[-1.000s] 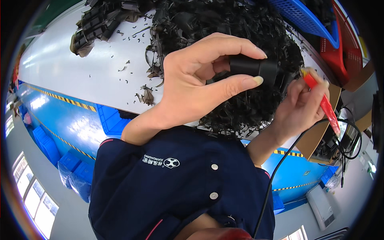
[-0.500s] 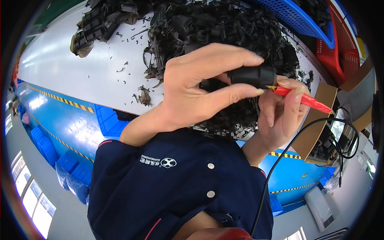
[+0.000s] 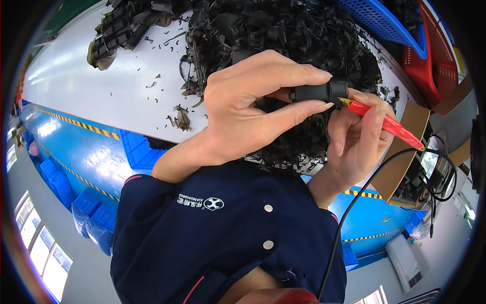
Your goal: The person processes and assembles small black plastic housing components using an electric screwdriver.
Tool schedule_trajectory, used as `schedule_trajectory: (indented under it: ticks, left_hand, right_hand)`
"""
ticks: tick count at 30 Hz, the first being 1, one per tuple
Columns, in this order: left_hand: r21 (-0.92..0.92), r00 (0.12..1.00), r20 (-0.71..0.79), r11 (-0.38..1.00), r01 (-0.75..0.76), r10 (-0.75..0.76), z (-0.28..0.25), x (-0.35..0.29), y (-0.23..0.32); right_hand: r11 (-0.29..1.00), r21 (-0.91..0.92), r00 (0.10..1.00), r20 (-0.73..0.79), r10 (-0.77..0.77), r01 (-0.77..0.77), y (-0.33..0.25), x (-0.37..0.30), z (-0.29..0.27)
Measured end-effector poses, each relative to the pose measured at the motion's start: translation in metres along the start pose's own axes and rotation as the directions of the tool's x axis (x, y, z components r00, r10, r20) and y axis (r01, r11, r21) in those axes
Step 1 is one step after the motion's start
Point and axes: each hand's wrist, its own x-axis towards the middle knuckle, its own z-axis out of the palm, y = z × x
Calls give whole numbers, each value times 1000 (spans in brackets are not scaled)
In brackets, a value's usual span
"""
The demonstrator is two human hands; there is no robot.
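Over the scraps (image 3: pixel 324 30): tube (image 3: pixel 311 93), long axis left-right.
Left hand (image 3: pixel 238 111): pinching tube.
Right hand (image 3: pixel 359 139): closed round red tool (image 3: pixel 394 127), tip at tube's right end.

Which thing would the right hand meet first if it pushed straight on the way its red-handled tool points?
Most likely the black cylindrical part in the left hand: the red-handled tool in the right hand points at its near end. Whether they already touch is unclear.
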Motion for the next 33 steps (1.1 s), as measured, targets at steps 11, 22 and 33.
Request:
schedule_trajectory:
  ticks: [11,22,33]
  left_hand:
    - [267,953,4,918,-293,303,2,-1,-3]
    - [240,938,-34,914,-329,346,0,3,-11]
    - [303,918,-15,876,-375,397,4,2,-15]
  right_hand:
    - [572,-773,900,-5,-437,273,15,6,7]
    - [983,90,987,8,158,-158,-4,8,-2]
    - [993,-106,994,-104,34,-45,1,1,10]
